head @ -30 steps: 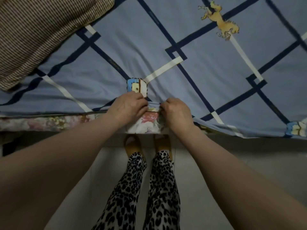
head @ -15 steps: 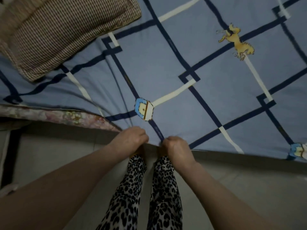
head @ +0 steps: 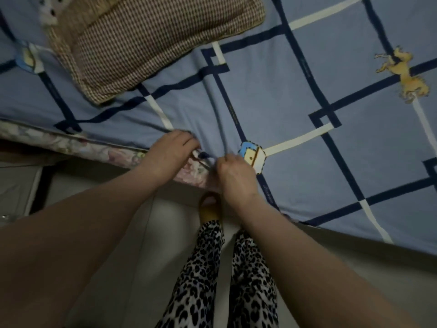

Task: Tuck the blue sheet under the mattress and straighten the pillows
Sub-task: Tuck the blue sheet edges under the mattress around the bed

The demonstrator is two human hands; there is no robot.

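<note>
The blue sheet (head: 279,95), crossed by navy and cream bands, covers the bed across the top of the head view. Its near edge lies along the floral mattress side (head: 71,144). My left hand (head: 170,153) and my right hand (head: 236,178) both pinch that sheet edge at the bed's side, a hand's width apart, with a small fold of sheet between them. A brown checked pillow (head: 151,43) lies askew at the upper left, apart from both hands.
A second pillow with a spotted white cover (head: 48,13) peeks out behind the brown one. My legs in leopard-print trousers (head: 224,280) and a yellow slipper (head: 209,208) stand on the pale tiled floor (head: 146,233) right beside the bed.
The view has swung up and left, showing more of the pillow. Both hands have shifted left along the bed edge and still grip the sheet, which now bunches between them.
</note>
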